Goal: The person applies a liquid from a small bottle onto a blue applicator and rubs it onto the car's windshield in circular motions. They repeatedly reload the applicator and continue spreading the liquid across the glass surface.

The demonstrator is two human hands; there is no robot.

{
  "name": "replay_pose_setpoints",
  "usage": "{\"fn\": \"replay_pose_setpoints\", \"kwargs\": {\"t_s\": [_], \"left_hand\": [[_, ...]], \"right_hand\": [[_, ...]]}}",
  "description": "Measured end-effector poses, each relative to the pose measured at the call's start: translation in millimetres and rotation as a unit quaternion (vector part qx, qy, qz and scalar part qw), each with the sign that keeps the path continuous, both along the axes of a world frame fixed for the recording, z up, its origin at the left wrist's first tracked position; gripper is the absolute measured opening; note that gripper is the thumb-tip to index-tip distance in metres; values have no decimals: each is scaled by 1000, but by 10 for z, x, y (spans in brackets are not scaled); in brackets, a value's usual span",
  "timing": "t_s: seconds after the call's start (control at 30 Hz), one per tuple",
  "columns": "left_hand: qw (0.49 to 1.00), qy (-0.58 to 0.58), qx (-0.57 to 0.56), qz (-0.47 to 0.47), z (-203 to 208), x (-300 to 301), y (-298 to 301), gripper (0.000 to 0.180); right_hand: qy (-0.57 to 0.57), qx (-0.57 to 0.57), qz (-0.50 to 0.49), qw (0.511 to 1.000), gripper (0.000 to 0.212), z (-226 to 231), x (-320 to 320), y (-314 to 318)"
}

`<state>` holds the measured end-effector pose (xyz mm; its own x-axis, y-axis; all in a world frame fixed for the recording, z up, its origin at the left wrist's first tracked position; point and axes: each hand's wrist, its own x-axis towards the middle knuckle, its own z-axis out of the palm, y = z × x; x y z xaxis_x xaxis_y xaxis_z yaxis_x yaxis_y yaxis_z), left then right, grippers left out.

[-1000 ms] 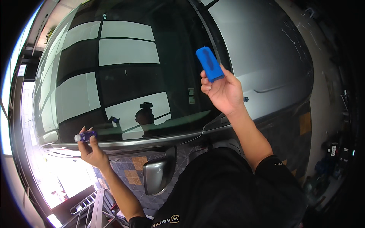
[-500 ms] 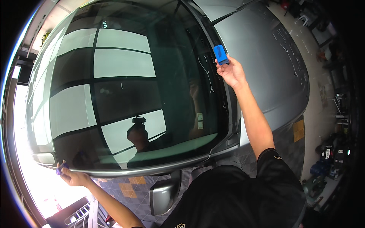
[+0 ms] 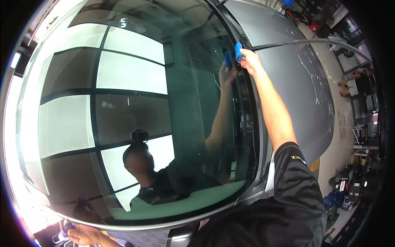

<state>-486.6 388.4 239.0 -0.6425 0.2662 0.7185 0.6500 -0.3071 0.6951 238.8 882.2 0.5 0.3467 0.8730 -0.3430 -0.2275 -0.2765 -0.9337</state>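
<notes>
Mostly, the writing in sight is small: pale lettering (image 3: 297, 158) runs by the cuff of the black sleeve (image 3: 298, 177), and two small pale stickers (image 3: 233, 171), one above the other, sit low on the right side of the windshield (image 3: 201, 115), their print too tiny to read. A white label (image 3: 342, 186) also shows among the dark gear at far right. The blue block (image 3: 238, 52) is a plain, bright, oblong piece with no lettering visible, upright at the windshield's edge beside the grey hood (image 3: 288, 82), its reflection in the dark glass; whether it touches is unclear. The right hand (image 3: 252, 61) grips its lower part, fingers closed around it. At lower left, the left hand (image 3: 84, 235) holds a small purple bottle (image 3: 67, 227) in bent fingers, beside the car's edge, its markings too blurred to make out.
</notes>
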Motion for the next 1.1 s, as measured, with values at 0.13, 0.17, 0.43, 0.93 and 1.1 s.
{"fn": "replay_pose_setpoints", "kwargs": {"t_s": [0.13,0.17,0.43,0.93,1.1], "left_hand": [[1000,14,-12,-12,-43,-55,-35,52],[999,28,-16,-3,-73,-92,-55,52],[995,-11,62,-74,-16,242,9,52],[998,19,-8,-56,-107,69,-12,55],[998,25,5,-49,-169,121,-31,57]], "right_hand": [[-213,-94,-38,972,32,-68,195,591],[-284,-100,-22,953,33,-119,224,715],[-577,-122,44,807,49,436,-672,1318],[-501,432,252,706,36,3026,-5477,508],[-442,318,205,814,30,2293,-3623,848]]}}
